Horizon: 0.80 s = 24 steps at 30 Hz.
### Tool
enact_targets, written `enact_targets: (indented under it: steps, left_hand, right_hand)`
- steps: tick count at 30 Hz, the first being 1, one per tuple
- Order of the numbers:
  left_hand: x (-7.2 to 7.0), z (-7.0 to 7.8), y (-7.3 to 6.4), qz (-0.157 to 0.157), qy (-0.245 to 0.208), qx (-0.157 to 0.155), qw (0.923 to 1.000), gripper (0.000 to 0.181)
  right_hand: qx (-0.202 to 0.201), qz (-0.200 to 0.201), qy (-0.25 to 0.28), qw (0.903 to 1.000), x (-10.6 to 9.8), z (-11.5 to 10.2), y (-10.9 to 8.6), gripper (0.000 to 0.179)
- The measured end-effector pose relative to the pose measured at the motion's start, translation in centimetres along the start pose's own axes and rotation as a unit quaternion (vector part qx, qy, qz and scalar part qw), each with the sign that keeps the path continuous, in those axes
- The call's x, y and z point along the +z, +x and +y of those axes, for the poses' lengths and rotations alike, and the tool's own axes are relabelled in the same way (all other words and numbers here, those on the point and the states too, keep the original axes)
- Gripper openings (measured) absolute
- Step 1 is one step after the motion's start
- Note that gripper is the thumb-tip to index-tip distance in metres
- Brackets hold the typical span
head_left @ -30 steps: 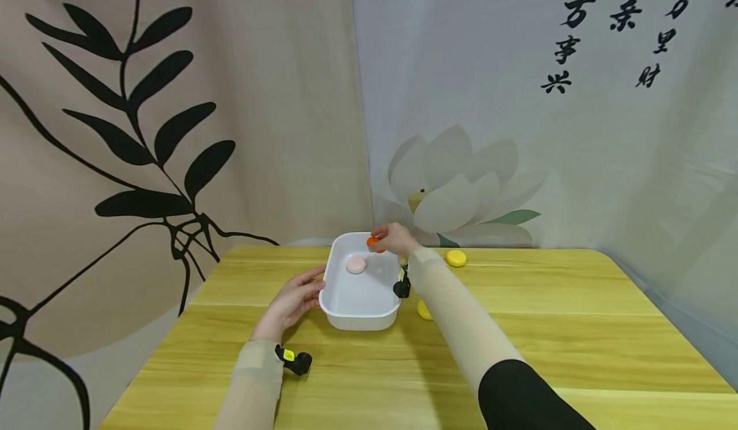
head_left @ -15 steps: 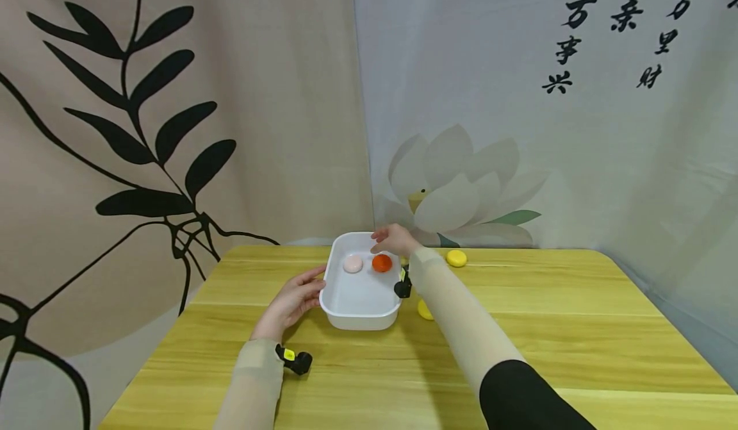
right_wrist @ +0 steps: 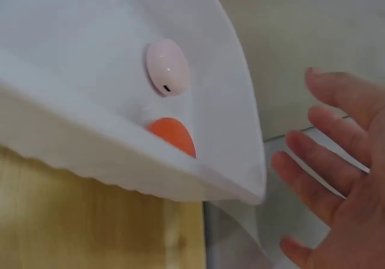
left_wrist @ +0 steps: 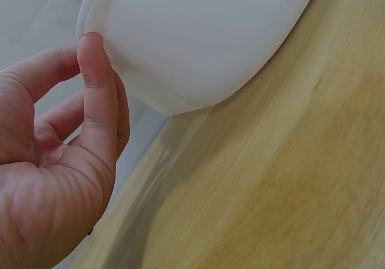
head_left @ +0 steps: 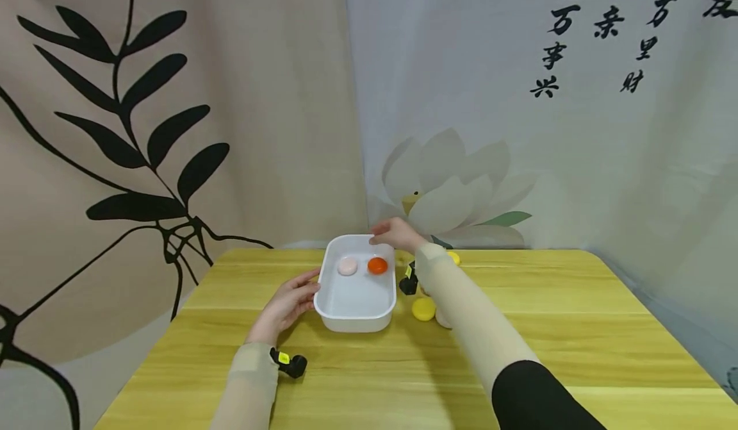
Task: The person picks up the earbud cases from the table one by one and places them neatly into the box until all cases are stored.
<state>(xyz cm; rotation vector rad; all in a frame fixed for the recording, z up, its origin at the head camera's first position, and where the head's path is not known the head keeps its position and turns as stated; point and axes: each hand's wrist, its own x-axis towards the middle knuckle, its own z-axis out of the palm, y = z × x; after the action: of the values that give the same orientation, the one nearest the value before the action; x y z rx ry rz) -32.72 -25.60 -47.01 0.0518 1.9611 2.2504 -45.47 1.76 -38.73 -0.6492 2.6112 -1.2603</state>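
A white rectangular container [head_left: 354, 302] with rounded corners stands on the table. Inside lie a pale pink rounded piece [head_left: 347, 266] and an orange rounded piece [head_left: 377, 265], side by side toward the back. The pink one is smooth, with a small dark slot on its side in the right wrist view. My left hand [head_left: 291, 298] touches the container's left side, fingertips right at the rim [left_wrist: 83, 16]. Beyond the container's end, my right hand [right_wrist: 343, 154] has its fingers spread and holds nothing; in the head view it overlaps the back right corner.
A yellow round piece [head_left: 423, 309] lies to the right of the container, with a pale piece [head_left: 442, 319] partly behind my right sleeve [head_left: 473, 302]. Another yellow piece [head_left: 454, 257] shows near the back edge. A printed curtain [head_left: 288, 97] hangs behind the wooden table [head_left: 576, 327].
My right hand has let go of the orange piece, which now lies in the container beside the pink one. The hand has drawn back toward the back right corner. My left hand stays at the side.
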Motion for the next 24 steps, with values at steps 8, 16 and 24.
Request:
enact_targets:
  steps: [8, 16, 24]
  left_hand:
    - [-0.1, -0.1, 0.0, 0.0, -0.005, -0.002, 1.0, 0.053]
    - [-0.3, 0.0, 0.1, -0.002, -0.007, -0.005, 1.0, 0.055]
    - [-0.3, 0.0, 0.1, -0.009, -0.003, -0.005, 0.9999, 0.058]
  right_hand:
    - [-0.039, 0.006, 0.025, 0.9989, -2.6, -0.1, -2.7, 0.04]
    - [-0.044, 0.014, 0.082, 0.9955, -4.9, 2.3, -7.2, 0.037]
    - [-0.041, 0.013, 0.149, 0.9879, -5.7, 6.8, -12.1, 0.039]
